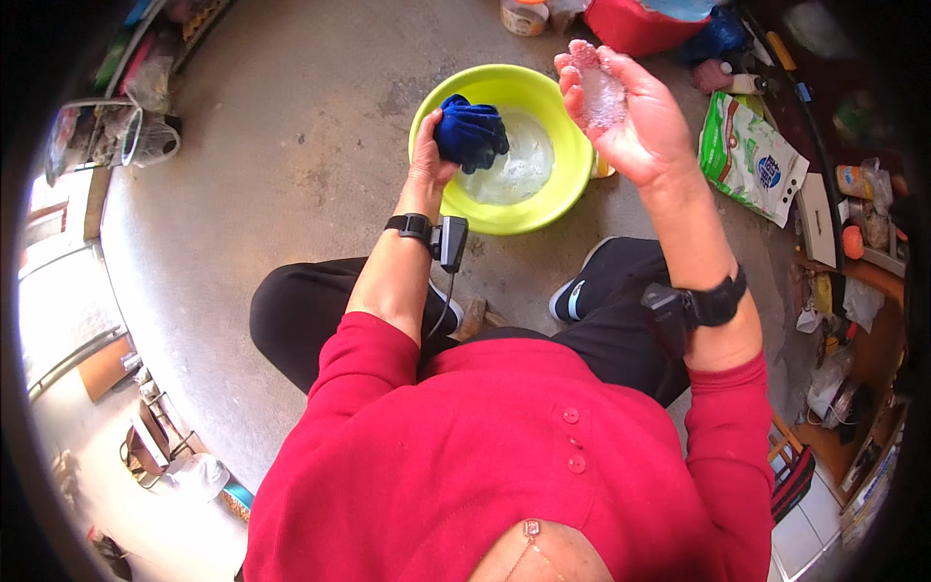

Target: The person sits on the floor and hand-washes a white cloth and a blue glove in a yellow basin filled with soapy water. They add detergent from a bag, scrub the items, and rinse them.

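Note:
A bunched dark-blue cloth [471, 134] is in my left hand [428, 153], held over the left side of a lime-green plastic basin [566, 190]. Cloudy, slightly foamy water [518, 164] covers the bottom of the basin. My right hand [644, 127] is raised at the basin's right rim, palm up and fingers curled into a cup. White granular powder [604, 96] lies in that palm, and grains cling to the fingertips. To the right, a green and white plastic bag [756, 156] with printed writing rests on the floor.
Beyond the basin stand a red container [644, 29] and a lidded tub [524, 16]. Small bottles [727, 78] sit behind the bag. Cluttered shelves [865, 265] line the right side. My shoes [574, 295] are close to the basin on the concrete floor [240, 167].

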`<state>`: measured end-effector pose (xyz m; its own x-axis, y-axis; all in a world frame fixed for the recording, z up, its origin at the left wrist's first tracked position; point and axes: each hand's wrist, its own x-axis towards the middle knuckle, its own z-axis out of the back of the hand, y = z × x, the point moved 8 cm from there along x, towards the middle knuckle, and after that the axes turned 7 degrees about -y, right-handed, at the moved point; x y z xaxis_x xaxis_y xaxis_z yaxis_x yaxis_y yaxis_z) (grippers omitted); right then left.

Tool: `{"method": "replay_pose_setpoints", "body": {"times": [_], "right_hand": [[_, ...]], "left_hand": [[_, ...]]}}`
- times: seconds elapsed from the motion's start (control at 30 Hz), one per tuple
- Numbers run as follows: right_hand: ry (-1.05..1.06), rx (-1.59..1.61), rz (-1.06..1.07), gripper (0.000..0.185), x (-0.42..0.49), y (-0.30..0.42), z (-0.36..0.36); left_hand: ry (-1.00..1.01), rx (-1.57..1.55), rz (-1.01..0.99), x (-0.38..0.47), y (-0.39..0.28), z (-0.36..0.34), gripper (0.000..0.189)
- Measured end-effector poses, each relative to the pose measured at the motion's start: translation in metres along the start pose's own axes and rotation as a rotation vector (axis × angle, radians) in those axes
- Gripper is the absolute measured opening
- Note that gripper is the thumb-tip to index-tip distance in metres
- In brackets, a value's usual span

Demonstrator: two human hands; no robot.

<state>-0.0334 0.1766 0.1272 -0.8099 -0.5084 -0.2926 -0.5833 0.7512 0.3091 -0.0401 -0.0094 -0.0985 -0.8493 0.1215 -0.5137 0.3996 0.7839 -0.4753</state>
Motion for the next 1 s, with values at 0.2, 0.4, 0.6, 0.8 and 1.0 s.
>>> {"method": "replay_pose_setpoints", "body": {"times": [0.2, 0.4, 0.6, 0.8, 1.0], "right_hand": [[-0.059, 0.085, 0.034, 0.025, 0.014, -0.015, 0.001], [-0.08, 0.018, 0.093, 0.023, 0.008, -0.027, -0.028], [0.237, -0.162, 0.101, 0.02, 0.019, -0.038, -0.083], [-0.301, -0.322, 0.356, 0.015, 0.037, -0.026, -0.024], [-0.298, -0.517, 0.151, 0.018, 0.063, -0.036, 0.009]], "left_hand": [[-0.061, -0.105, -0.051, -0.039, -0.032, -0.067, 0.046], [-0.011, -0.063, -0.014, -0.089, -0.056, -0.128, 0.046], [0.412, -0.08, -0.007, -0.128, -0.055, -0.175, 0.037], [0.631, -0.305, 0.004, -0.14, -0.046, -0.187, 0.031], [0.245, -0.091, -0.264, -0.111, -0.069, -0.157, 0.02]]}}
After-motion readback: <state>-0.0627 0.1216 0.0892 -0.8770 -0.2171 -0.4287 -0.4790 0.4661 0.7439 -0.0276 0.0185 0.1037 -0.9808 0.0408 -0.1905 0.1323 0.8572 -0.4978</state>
